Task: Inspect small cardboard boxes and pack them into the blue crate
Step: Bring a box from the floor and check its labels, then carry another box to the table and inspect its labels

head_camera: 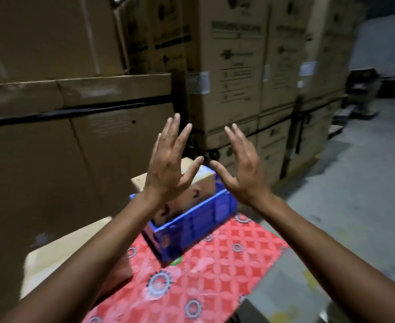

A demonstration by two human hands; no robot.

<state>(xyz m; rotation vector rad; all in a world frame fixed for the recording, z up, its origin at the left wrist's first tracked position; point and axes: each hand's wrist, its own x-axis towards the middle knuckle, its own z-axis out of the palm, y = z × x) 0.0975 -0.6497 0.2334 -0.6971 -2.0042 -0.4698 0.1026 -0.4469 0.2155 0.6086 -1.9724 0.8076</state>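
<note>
While both arms stretch forward, my left hand (168, 166) and right hand (240, 169) hover spread, holding nothing, above the blue crate (192, 222).

Blue crate (199, 220), ribbed walls. Brown cardboard boxes (187, 199) inside, dark markings. Red mat (226, 264) beneath: diamond lattice, grey-white gear-like rosettes. Tall brown cartons (233, 66) behind, black print, black straps. Grey floor (366, 183).

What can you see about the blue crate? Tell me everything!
The blue crate is a rectangular bin that looks like plastic, with ribbed walls and a small label on its near end. It stands upright on a red patterned cloth, turned at an angle. Inside, small cardboard boxes poke above the rim. The left hand and right hand hover open in front, not touching it.
</note>
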